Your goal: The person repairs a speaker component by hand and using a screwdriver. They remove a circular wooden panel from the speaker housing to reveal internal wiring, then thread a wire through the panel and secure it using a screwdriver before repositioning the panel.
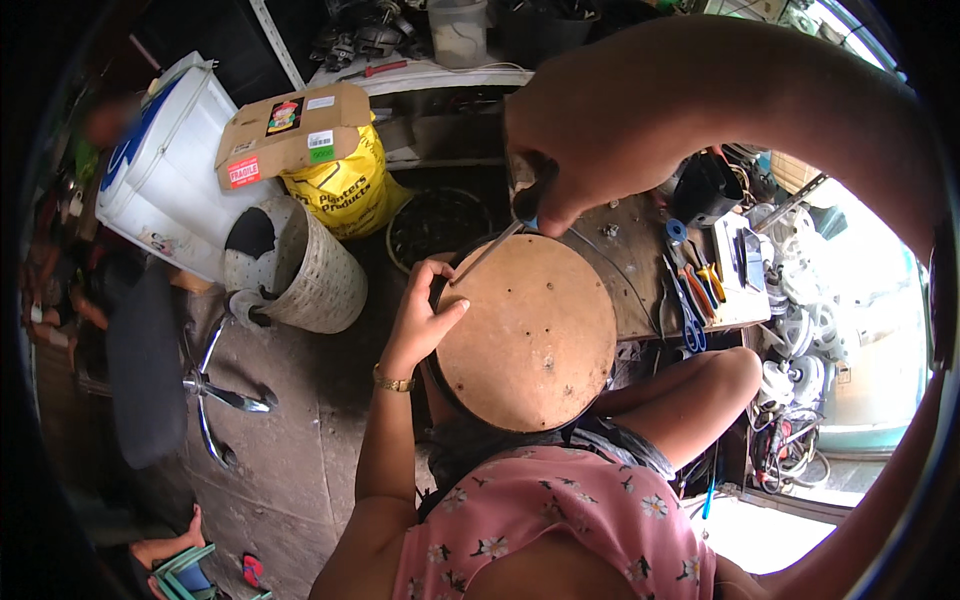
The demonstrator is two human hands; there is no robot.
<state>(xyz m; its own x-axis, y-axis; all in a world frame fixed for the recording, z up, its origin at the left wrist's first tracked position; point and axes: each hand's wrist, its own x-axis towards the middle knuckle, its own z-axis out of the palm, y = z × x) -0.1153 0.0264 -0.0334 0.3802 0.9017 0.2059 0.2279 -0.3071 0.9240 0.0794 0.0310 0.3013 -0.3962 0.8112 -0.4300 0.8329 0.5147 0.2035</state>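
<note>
A round tan wooden board with small holes and a dark rim lies over my lap, like the underside of a stool seat. My right hand is closed around the handle of a screwdriver, hiding most of that handle. Its metal shaft slants down to the board's left edge. There my left hand grips the rim, the thumb on top and the index finger beside the screwdriver's tip. Whether a screw sits under the tip is too small to tell.
Pliers and scissors lie on a low wooden bench at right. Left stand a pale perforated bucket, a yellow sack under a flattened carton, and a chair's metal base. Another person's foot shows lower left.
</note>
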